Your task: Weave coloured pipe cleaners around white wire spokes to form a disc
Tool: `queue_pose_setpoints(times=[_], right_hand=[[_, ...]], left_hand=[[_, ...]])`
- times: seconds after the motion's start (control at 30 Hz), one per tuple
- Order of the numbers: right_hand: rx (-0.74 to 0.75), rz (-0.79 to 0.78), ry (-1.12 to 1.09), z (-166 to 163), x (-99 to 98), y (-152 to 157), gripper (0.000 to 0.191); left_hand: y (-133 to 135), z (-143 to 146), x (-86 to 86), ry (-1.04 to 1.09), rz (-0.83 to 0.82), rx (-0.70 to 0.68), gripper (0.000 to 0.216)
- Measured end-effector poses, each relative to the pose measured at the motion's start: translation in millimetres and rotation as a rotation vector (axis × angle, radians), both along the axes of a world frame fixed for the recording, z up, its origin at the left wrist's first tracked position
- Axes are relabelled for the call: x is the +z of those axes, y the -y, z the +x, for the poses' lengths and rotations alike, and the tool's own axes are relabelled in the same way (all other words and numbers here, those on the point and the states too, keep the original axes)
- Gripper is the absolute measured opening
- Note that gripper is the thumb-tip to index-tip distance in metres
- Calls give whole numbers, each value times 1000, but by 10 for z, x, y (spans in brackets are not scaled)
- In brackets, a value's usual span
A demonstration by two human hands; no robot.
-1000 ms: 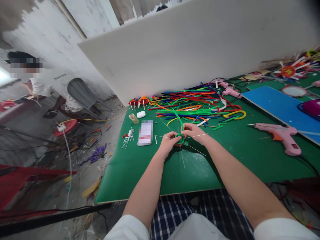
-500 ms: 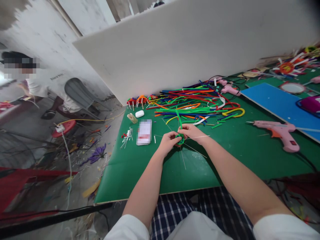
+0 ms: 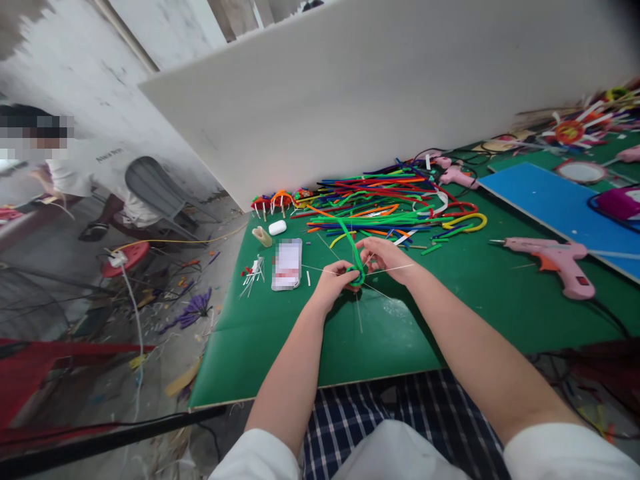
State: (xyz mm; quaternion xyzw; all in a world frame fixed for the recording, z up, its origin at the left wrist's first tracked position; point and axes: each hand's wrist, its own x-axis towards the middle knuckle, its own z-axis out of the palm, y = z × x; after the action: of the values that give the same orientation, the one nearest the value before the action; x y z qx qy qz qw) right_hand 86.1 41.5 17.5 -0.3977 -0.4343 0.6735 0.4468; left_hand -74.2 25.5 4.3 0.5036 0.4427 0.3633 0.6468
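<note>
My left hand and my right hand meet over the green table, both pinched on a green pipe cleaner. The cleaner is coiled into a small ring between my fingers, and its free end rises toward the far pile. Thin white sticks radiate out from the ring like spokes. Just beyond my hands lies a heap of coloured pipe cleaners.
A pink glue gun lies to the right, another near the white board. A blue sheet sits far right. A phone, a white case and small sticks lie left. A person sits at far left by a grey chair.
My right hand has lifted a little and pulled the green cleaner's free end up and back. My left hand keeps the ring in place.
</note>
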Motion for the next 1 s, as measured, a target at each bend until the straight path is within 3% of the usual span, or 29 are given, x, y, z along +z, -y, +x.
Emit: queue_pose_setpoints(times=[0.17, 0.3, 0.6, 0.77, 1.0], right_hand=[[56, 146, -71, 113, 60, 38, 37], [50, 125, 0, 68, 7, 43, 25], [141, 119, 193, -17, -57, 36, 23], [128, 40, 138, -30, -78, 30, 25], [215, -195, 60, -76, -135, 37, 23]], left_hand=[[19, -56, 86, 162, -119, -49, 25], [34, -67, 112, 175, -151, -91, 24], [35, -40, 59, 91, -119, -151, 21], [33, -40, 65, 85, -96, -117, 23], [36, -33, 64, 120, -71, -90, 24]])
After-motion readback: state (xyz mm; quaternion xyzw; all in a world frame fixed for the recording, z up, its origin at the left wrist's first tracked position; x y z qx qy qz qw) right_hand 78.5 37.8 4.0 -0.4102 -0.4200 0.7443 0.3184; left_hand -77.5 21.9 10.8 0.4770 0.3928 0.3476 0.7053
